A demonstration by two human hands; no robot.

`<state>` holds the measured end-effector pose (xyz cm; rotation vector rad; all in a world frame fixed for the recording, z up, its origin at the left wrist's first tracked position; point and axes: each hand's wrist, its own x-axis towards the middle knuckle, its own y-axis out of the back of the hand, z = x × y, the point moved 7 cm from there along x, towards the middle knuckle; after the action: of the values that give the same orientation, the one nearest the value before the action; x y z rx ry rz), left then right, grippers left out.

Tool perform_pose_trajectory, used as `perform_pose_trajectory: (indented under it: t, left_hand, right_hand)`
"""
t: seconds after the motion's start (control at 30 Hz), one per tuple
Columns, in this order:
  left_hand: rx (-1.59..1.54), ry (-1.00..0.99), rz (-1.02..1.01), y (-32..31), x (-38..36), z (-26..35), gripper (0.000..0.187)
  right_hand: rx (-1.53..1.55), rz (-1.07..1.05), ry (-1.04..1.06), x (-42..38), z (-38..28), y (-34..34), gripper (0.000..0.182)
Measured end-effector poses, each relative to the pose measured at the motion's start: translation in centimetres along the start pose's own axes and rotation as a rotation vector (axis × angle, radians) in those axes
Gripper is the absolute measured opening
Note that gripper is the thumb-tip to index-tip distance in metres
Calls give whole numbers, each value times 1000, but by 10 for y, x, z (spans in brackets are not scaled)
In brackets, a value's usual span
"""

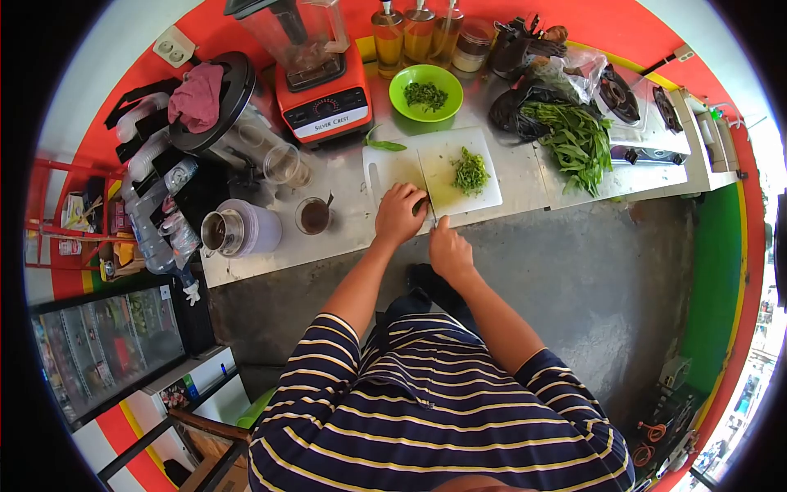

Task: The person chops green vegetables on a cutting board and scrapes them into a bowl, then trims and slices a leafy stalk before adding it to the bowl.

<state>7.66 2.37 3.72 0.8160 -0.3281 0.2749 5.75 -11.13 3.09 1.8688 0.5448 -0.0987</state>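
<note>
My right hand [450,250] is closed round the handle of a knife [434,220], whose blade lies over the white cutting board [392,170]. Beside the blade, my left hand [401,213] has its fingers curled over a dark green bit of leaf [419,205] on the board's near edge. A pile of chopped greens [470,172] sits on the board's right half. One loose leaf [385,145] lies at the back left corner. Behind the board, a green bowl [425,121] holds more chopped greens [425,97].
A red blender [326,102] stands at the back left. Nearer are a glass of dark drink [314,216] and a lidless metal-rimmed container [256,227]. Oil bottles [417,37] line the wall. Leafy greens [578,148] spill from a black bag [515,115] at the right.
</note>
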Motion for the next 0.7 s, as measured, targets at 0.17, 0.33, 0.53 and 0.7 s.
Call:
perform_pose_trajectory:
  t: [0.17,0.33,0.53,0.7]
  left_hand:
    - [31,-8,-16,0,-1,0,11]
    - [2,-16,34,2,-6,0,12]
    - [-27,-30,41,4,-9,-2,17]
    - [-13,14,109,16,-10,5,17]
  right_hand:
    - [-46,-28,20,17,8,-7,32]
    - [-32,-41,-2,4,4,1,31]
    - [-34,-22,-17,18,10,-16,33]
    - [-65,-45,41,20,3,-2,32]
